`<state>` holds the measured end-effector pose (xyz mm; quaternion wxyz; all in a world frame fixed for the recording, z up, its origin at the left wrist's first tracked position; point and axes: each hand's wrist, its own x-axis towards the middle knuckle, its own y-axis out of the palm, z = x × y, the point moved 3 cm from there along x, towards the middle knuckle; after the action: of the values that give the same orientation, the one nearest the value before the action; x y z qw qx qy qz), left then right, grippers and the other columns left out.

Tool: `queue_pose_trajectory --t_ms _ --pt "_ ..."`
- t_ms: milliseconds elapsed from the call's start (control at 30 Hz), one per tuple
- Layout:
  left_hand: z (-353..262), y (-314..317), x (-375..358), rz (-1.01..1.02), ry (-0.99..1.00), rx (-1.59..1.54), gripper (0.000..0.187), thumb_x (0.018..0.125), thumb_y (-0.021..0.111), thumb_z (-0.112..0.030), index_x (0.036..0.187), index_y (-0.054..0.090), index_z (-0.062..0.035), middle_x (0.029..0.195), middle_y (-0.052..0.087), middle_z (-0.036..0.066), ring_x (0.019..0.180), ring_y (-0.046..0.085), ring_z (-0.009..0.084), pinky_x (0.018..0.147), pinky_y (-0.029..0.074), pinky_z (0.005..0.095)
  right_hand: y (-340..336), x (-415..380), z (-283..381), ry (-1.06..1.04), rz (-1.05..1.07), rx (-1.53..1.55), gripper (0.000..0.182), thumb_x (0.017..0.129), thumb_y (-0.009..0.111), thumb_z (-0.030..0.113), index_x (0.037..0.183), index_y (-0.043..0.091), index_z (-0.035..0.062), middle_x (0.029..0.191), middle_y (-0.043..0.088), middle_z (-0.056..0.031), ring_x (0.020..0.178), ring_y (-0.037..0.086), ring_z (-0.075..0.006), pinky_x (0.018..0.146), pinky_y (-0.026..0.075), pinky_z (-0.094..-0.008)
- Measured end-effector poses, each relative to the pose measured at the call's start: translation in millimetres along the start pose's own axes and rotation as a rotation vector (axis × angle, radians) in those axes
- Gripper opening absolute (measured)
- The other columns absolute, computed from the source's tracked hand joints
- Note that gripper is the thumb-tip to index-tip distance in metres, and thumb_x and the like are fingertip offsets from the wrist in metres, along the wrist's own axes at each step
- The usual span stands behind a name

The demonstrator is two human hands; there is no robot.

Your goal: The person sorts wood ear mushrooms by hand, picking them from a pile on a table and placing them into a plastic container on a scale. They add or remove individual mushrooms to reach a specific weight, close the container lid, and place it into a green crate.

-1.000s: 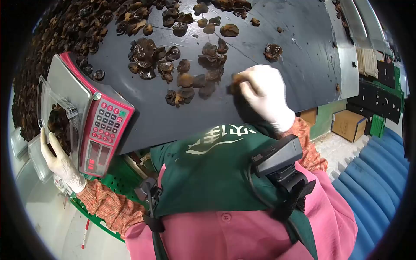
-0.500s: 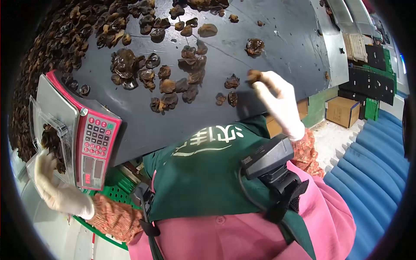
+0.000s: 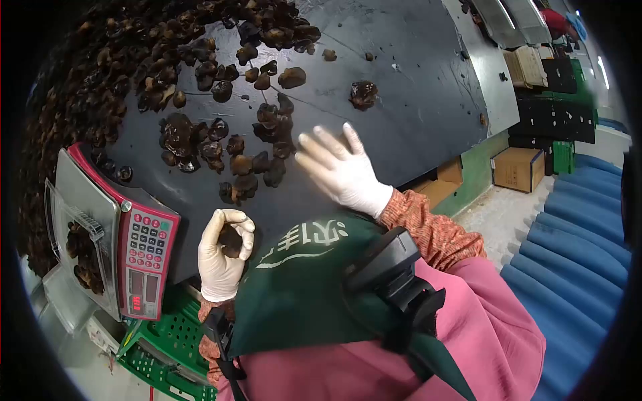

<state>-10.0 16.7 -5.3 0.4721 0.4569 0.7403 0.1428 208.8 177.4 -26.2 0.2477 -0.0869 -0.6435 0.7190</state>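
Observation:
My left hand (image 3: 226, 257), in a white glove, curls around a dark wood ear mushroom (image 3: 231, 240) close to the table's near edge. My right hand (image 3: 344, 170), also gloved, is over the dark table with its fingers spread, slightly blurred and holding nothing visible. Just left of it lie loose wood ear mushrooms (image 3: 257, 164) in a loose cluster. At the left, a red digital scale (image 3: 146, 247) carries a clear plastic container (image 3: 100, 257) with wood ear mushrooms inside. What lies beneath my right hand is hidden.
A large heap of wood ear mushrooms (image 3: 80, 87) covers the table's far left. One piece (image 3: 363, 95) lies farther right. Green plastic crates (image 3: 167, 347) sit below the scale. A cardboard box (image 3: 518, 169) and blue corrugated sheeting (image 3: 568, 247) are at the right.
My left hand has moved from the container on the scale to the table's near edge and now holds a mushroom. My right hand has moved left and spread open, without the piece it pinched.

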Motion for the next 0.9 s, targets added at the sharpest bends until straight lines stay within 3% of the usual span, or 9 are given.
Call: queue_pose_trajectory --t_ms 100,233,300,433,567,633,700,767,900 --pt "-4.3 1.5 1.7 -0.053 0.037 0.025 0.036 0.110 0.048 -0.030 0.103 0.066 0.0003 0.086 0.065 0.013 0.064 0.056 0.0163 0.049 0.040 0.0242 0.3 12.9 -32.2 0.123 -0.188 -0.179 0.045 0.083 0.075 0.019 0.128 0.068 0.0168 0.151 0.052 -0.0147 0.145 0.043 -0.0335 0.121 0.019 -0.0641" --pt "0.1 1.3 2.9 -0.097 0.011 -0.002 0.035 0.109 0.050 -0.030 0.103 0.066 0.0002 0.085 0.066 0.012 0.063 0.057 0.0169 0.050 0.041 0.0244 -2.3 23.5 -93.9 0.307 -0.211 -0.088 0.037 0.089 0.072 0.024 0.125 0.068 0.0159 0.145 0.056 -0.0140 0.136 0.051 -0.0331 0.116 0.031 -0.0593" --pt "-2.2 -3.2 -0.1 -0.110 0.015 0.031 0.035 0.111 0.046 -0.029 0.105 0.066 -0.0013 0.089 0.068 0.008 0.067 0.058 0.0120 0.054 0.041 0.0228 -11.9 20.5 -100.0 0.236 -0.288 -0.053 0.031 0.083 0.074 0.013 0.113 0.069 0.0122 0.122 0.065 -0.0103 0.114 0.062 -0.0302 0.100 0.048 -0.0441" --pt "-12.3 -12.8 -4.6 -0.106 0.142 0.074 0.032 0.110 0.047 -0.026 0.105 0.066 -0.0007 0.090 0.067 0.008 0.066 0.056 0.0108 0.053 0.041 0.0224 -36.7 -33.2 -87.0 0.187 -0.189 0.011 0.022 0.076 0.077 0.004 0.093 0.065 0.0105 0.100 0.068 -0.0060 0.090 0.065 -0.0294 0.079 0.051 -0.0407" --pt "-13.8 -25.3 -0.1 -0.136 0.226 0.129 0.029 0.108 0.053 -0.026 0.105 0.067 0.0000 0.088 0.068 0.010 0.061 0.056 0.0132 0.050 0.040 0.0241 -62.0 -107.9 -89.4 0.351 -0.149 -0.114 0.021 0.075 0.077 0.001 0.091 0.066 0.0107 0.097 0.068 -0.0061 0.089 0.065 -0.0287 0.077 0.052 -0.0397" --pt "-16.1 -22.1 2.7 -0.147 0.226 0.184 0.029 0.108 0.054 -0.026 0.105 0.067 0.0001 0.088 0.067 0.009 0.061 0.055 0.0122 0.052 0.041 0.0241 -70.7 -144.7 -92.0 0.499 -0.073 -0.185 0.020 0.076 0.078 0.004 0.091 0.066 0.0115 0.099 0.069 -0.0049 0.094 0.065 -0.0277 0.087 0.051 -0.0415" --pt "-21.7 -17.9 4.4 -0.197 0.244 0.315 0.027 0.107 0.055 -0.024 0.105 0.068 -0.0004 0.088 0.067 0.007 0.062 0.055 0.0105 0.054 0.041 0.0234 -81.2 -163.3 -90.9 0.537 0.040 -0.341 0.019 0.081 0.077 0.012 0.096 0.066 0.0145 0.103 0.067 -0.0013 0.107 0.062 -0.0259 0.116 0.031 -0.0554" --pt "-26.5 -12.7 5.7 -0.240 0.259 0.451 0.023 0.106 0.057 -0.021 0.107 0.068 -0.0008 0.089 0.068 0.006 0.062 0.054 0.0086 0.056 0.040 0.0224 -87.6 -165.1 -86.7 0.556 -0.029 -0.418 0.019 0.083 0.076 0.011 0.098 0.066 0.0155 0.104 0.068 -0.0007 0.110 0.062 -0.0252 0.120 0.025 -0.0567" --pt "-32.2 -6.0 8.0 -0.362 0.321 0.771 0.020 0.099 0.064 -0.006 0.117 0.069 -0.0005 0.096 0.070 0.003 0.066 0.051 0.0061 0.063 0.041 0.0216 -75.0 -112.8 -77.4 0.523 -0.165 -0.165 0.020 0.085 0.072 0.004 0.103 0.068 0.0134 0.104 0.069 -0.0017 0.110 0.064 -0.0256 0.122 0.025 -0.0545"
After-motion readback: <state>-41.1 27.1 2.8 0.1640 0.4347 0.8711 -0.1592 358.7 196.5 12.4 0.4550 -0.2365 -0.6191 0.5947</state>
